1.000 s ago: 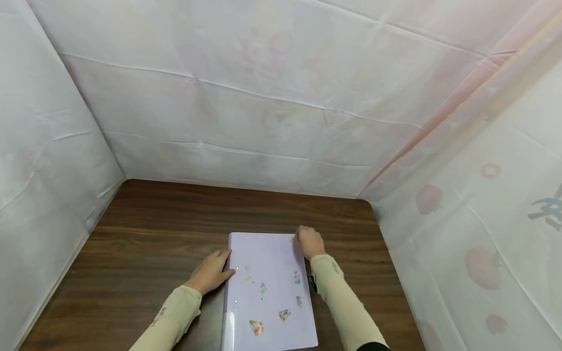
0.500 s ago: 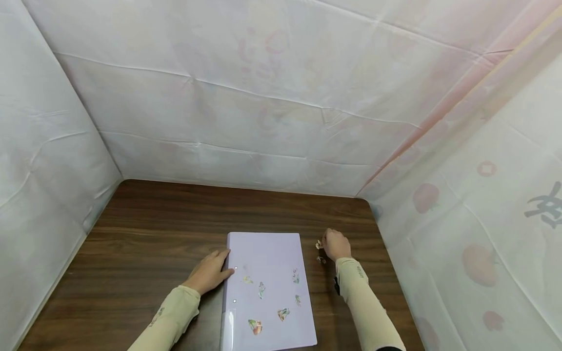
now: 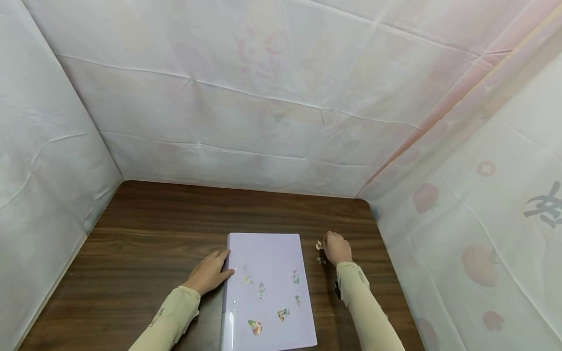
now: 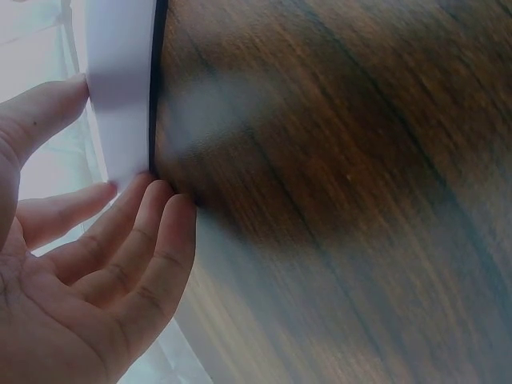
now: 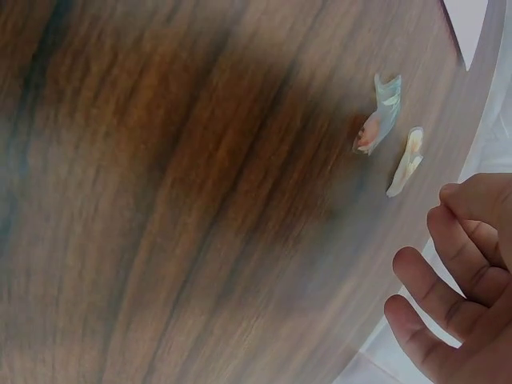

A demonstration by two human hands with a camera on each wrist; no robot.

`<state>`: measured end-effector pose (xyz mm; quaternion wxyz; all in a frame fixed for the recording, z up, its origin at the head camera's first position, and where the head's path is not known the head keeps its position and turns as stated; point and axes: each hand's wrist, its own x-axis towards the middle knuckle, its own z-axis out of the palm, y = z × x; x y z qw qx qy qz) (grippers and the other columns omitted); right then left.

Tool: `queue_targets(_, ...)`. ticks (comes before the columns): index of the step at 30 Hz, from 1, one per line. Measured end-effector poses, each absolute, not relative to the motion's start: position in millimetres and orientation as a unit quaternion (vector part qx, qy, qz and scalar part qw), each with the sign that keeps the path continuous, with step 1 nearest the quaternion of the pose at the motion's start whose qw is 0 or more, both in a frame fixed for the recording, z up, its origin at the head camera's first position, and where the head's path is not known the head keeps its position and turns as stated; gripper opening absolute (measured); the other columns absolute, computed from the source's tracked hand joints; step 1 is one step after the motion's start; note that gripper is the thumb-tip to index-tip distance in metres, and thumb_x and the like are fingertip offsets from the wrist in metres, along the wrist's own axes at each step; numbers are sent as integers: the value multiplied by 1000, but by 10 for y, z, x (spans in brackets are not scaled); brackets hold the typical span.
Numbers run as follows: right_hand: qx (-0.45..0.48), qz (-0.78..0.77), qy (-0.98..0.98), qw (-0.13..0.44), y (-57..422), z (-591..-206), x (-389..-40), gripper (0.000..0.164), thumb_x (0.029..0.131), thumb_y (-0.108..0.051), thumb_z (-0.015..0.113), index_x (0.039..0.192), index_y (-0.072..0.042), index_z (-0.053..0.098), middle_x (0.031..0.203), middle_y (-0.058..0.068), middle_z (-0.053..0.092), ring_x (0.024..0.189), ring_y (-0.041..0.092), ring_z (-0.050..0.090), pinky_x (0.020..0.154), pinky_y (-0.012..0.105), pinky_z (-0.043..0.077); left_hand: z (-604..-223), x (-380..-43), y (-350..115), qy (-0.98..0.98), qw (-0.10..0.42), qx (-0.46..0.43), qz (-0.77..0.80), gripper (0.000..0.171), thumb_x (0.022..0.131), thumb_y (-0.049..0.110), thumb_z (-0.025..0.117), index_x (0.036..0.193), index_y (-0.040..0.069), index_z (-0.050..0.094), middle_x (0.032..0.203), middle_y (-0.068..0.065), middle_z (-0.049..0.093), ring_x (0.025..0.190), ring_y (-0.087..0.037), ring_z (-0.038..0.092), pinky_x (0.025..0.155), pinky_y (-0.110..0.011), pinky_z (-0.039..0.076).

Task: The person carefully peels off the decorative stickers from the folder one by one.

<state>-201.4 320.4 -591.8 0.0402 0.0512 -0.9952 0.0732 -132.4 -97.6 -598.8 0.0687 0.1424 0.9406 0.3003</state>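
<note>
A lilac ring binder [image 3: 265, 253] lies flat on the table, with several small stickers [image 3: 283, 315] on its cover. My left hand [image 3: 208, 273] rests against its spine, thumb over the cover edge. In the left wrist view, the relaxed fingers touch the pale spine [image 4: 120, 88]. To the right of the binder, my right hand [image 3: 337, 247] stays low by two small stickers: an upper one [image 3: 319, 245] near its fingertips and a lower one [image 3: 321, 260]. In the right wrist view, thumb and index tips meet with nothing visible between them, apart from the nearer sticker [image 5: 406, 162].
The dark wood-grain table [image 3: 167, 214] is bordered by pale fabric walls [image 3: 219, 97] at the back and both sides. A corner of the binder [image 5: 470, 28] shows at the top of the right wrist view.
My right hand has moved right from the binder's upper right corner, where a yellowish sticker showed, to the stickers on the table. My left hand has stayed on the spine.
</note>
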Motion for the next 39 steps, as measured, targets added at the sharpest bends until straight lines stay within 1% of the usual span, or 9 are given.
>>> queue_targets(4, 62, 76, -994, 54, 3176, -5940, -1981, 6, 94, -10, 69, 92, -5, 67, 83, 8, 66, 73, 26, 65, 61, 43, 55, -5998, -1318, -974, 940, 70, 144, 300, 64, 91, 27, 76, 140, -6, 52, 138, -33, 50, 128, -50, 47, 102, -61, 40)
queue_targets(8, 85, 66, -991, 79, 3115, -5943, -1936, 9, 91, -12, 73, 91, -5, 67, 82, 7, 66, 74, 27, 65, 61, 45, 55, -6007, -1319, -970, 940, 69, 145, 301, 64, 90, 26, 76, 140, -7, 52, 138, -32, 50, 127, -49, 48, 102, -60, 41)
queue_targets(12, 105, 63, -987, 107, 3025, -5924, -1867, 9, 90, -11, 74, 89, -6, 67, 79, 6, 65, 72, 27, 64, 60, 45, 54, -6006, -1320, -963, 939, 67, 145, 303, 64, 91, 26, 76, 140, -6, 52, 138, -31, 51, 128, -47, 48, 102, -59, 41)
queue_targets(18, 137, 77, -980, 124, 2853, -5897, -1707, 9, 89, -12, 75, 89, -8, 68, 80, 5, 65, 73, 26, 64, 62, 45, 53, -6017, -1321, -963, 940, 67, 145, 300, 63, 90, 24, 76, 139, -7, 52, 138, -31, 51, 127, -48, 49, 102, -59, 42)
queue_targets(22, 157, 84, -976, 126, 2744, -5911, -1584, 10, 87, -13, 77, 87, -9, 68, 80, 3, 66, 74, 25, 64, 63, 45, 53, -6023, -1318, -961, 941, 65, 147, 297, 63, 90, 25, 76, 139, -7, 52, 138, -30, 52, 127, -46, 49, 102, -58, 42)
queue_targets(28, 186, 88, -974, 94, 2601, -6009, -1406, 5, 90, -15, 73, 88, -13, 69, 81, 0, 66, 76, 19, 63, 66, 41, 53, -6028, -1315, -969, 940, 68, 147, 300, 63, 91, 26, 75, 140, -7, 52, 138, -31, 51, 127, -47, 48, 102, -59, 41)
queue_targets(32, 207, 85, -971, 85, 2530, -6082, -1306, 7, 90, -17, 74, 86, -14, 69, 80, -2, 65, 75, 17, 61, 64, 38, 52, -6018, -1309, -978, 940, 68, 146, 300, 64, 91, 26, 76, 140, -7, 51, 138, -31, 51, 127, -48, 48, 102, -60, 41)
queue_targets(39, 228, 66, -966, 99, 2472, -6161, -1236, 8, 88, -18, 76, 84, -16, 70, 76, -7, 64, 69, 13, 57, 61, 32, 49, -5996, -1316, -970, 940, 67, 146, 300, 65, 91, 26, 75, 141, -7, 51, 139, -31, 50, 128, -48, 48, 102, -60, 41)
